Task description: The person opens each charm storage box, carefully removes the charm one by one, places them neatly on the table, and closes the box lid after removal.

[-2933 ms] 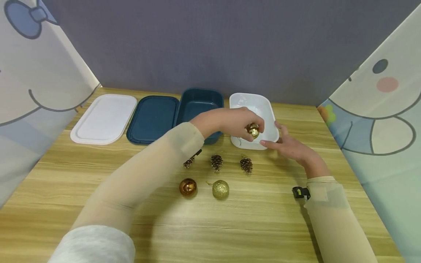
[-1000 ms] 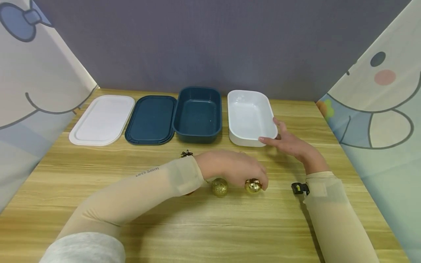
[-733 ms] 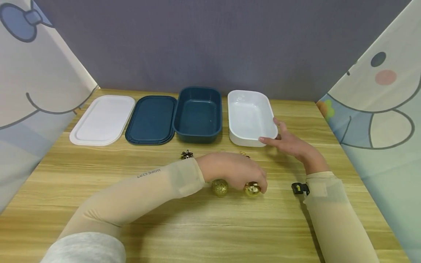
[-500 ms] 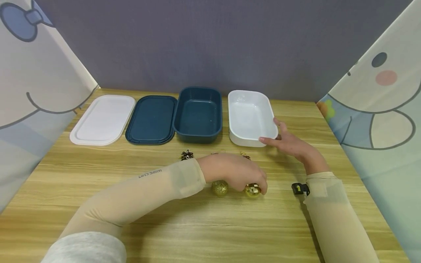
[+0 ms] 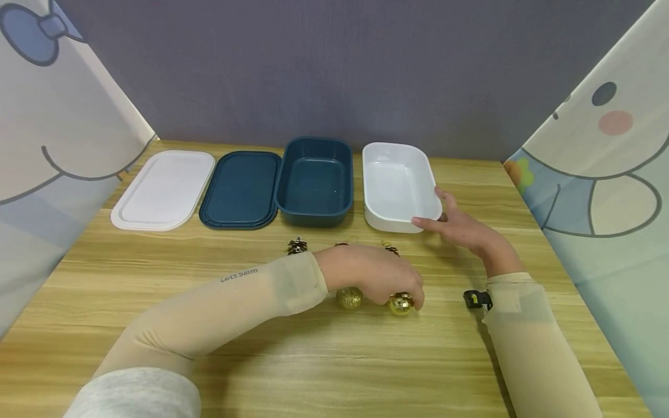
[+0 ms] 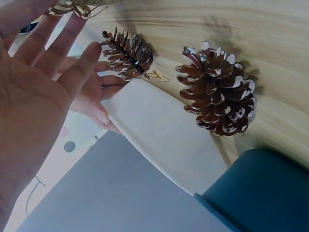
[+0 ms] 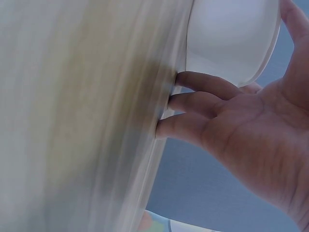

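My left hand is low over the table, with thumb and fingers gripping a shiny gold faceted Christmas ball. In the left wrist view only a sliver of that ball, with its cord, shows at the top beyond the fingers. Just left of it lies a glittery gold ball, partly covered by the hand. My right hand rests at the near right corner of a white container, thumb and a finger on its rim. In the right wrist view its other fingers reach the tabletop, loosely straight.
Pinecones lie between the left hand and the containers, partly hidden in the head view. Left of the white container stand a dark blue container, a dark blue lid and a white lid. A grey panel closes the back.
My left hand has carried the faceted ball from over the white container toward me, down beside the glittery one. The left forearm now covers the copper ball. My right hand has stayed at the container.
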Available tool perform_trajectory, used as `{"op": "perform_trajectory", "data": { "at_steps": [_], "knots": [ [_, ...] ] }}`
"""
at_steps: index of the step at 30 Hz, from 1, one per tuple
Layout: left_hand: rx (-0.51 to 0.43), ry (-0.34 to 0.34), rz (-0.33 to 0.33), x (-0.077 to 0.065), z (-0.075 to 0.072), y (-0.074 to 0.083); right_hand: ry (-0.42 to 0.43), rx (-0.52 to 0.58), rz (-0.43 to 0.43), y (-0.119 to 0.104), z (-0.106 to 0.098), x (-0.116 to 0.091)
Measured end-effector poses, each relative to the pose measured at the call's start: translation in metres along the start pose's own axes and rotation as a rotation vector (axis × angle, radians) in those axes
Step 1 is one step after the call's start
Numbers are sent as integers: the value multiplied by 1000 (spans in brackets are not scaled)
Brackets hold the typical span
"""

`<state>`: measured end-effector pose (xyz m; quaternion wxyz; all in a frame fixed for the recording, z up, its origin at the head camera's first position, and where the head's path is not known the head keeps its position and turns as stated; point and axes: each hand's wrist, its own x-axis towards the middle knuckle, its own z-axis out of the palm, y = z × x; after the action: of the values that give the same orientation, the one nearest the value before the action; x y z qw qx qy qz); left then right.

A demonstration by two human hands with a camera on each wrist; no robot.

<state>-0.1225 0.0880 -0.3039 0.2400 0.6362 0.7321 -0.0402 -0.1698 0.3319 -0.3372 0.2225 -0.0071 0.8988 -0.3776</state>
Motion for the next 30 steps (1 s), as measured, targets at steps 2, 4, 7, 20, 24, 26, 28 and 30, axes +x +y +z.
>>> {"op": "perform_trajectory", "data": {
  "at_steps": [2, 4, 7, 20, 24, 26, 28, 30],
  "knots": [
    [1, 2, -8, 0, 0, 0, 0, 0, 4, 0, 0, 0],
    [1, 6, -10, -1, 0, 0, 0, 11, 5, 0, 0, -1],
    [-10, 6, -23, -1, -2, 1, 1, 17, 4, 0, 0, -1],
    [-34, 64, -39, -15, -17, -5, -4, 34, -7, -2, 1, -3],
    [-62, 100, -60, -23, -24, -8, -11, 47, -9, -1, 1, -1],
    [-74, 117, -73, -28, -27, -11, -14, 43, -8, -1, 0, 0],
    [-84, 149, -76, -34, -30, -15, -17, 27, -7, -1, -1, 3],
    [-98, 182, -84, -42, -32, -18, -18, 4, -6, -2, -3, 6]
  ]
}}
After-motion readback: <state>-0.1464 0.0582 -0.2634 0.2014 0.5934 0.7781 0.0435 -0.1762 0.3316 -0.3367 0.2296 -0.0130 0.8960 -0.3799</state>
